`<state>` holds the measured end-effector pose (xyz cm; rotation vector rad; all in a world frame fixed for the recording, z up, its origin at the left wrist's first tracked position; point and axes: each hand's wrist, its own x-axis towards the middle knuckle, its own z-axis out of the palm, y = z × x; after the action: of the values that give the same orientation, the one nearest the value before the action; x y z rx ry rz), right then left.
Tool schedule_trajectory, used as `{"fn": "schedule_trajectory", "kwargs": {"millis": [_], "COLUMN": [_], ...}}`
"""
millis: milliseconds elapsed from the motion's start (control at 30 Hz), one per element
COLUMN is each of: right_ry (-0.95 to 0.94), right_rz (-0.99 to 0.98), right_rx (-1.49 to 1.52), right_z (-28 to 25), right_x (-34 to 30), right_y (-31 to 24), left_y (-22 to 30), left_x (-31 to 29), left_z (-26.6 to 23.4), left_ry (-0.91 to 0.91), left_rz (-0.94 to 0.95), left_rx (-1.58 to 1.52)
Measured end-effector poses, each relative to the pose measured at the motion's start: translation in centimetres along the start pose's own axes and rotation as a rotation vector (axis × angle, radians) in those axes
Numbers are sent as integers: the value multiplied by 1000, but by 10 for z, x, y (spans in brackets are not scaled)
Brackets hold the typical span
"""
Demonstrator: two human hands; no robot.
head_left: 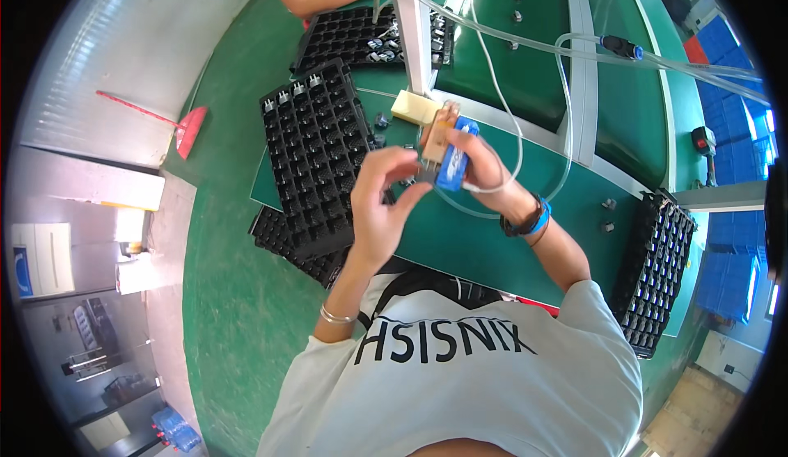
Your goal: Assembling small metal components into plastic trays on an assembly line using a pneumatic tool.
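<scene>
We grip the blue tool [456, 157] in our right hand [483, 166], seemingly to steady it, as our left hand [377, 203] pinches a grey part [428, 175], black tray [318, 162] handily left of those fingers.

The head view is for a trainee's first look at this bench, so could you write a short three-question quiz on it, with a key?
1. Which hand grips the blue tool?
2. True or false: the silver bangle is on the right wrist.
3. Fill in: the block at the foot of the white post is pale ____.

Key:
1. The right hand.
2. False: the silver bangle is on the left wrist.
3. Yellow.
</scene>
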<state>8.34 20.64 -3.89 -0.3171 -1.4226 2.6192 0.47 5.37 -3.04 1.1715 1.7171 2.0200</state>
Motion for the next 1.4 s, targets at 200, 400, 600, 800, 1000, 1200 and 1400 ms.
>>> {"fn": "schedule_trajectory", "kwargs": {"millis": [200, 400, 600, 800, 1000, 1200, 1400], "right_ry": [264, 380, 284, 227, 259, 445, 899], "right_rz": [-436, -574, -406, -450, -470, -455, -386], "right_rx": [-653, -1144, -1230, -1196, -1240, -1154, -1169], "right_z": [-77, -66, -63, -69, -69, -79, -149], "right_x": [71, 89, 75, 75, 76, 101, 112], "right_y": [18, 35, 21, 22, 24, 40, -12], "left_y": [-60, -123, -138, -147, -148, -94, -24], "left_x": [80, 137, 156, 167, 174, 140, 50], "left_z": [-83, -155, -151, -161, -167, -136, -96], "left_ry": [59, -4, -157, -153, 6, 67, -54], "left_rz": [44, 157, 72, -28, -139, -284, -328], "left_rx": [661, 1100, 1274, 1194, 807, 218, -172]}}
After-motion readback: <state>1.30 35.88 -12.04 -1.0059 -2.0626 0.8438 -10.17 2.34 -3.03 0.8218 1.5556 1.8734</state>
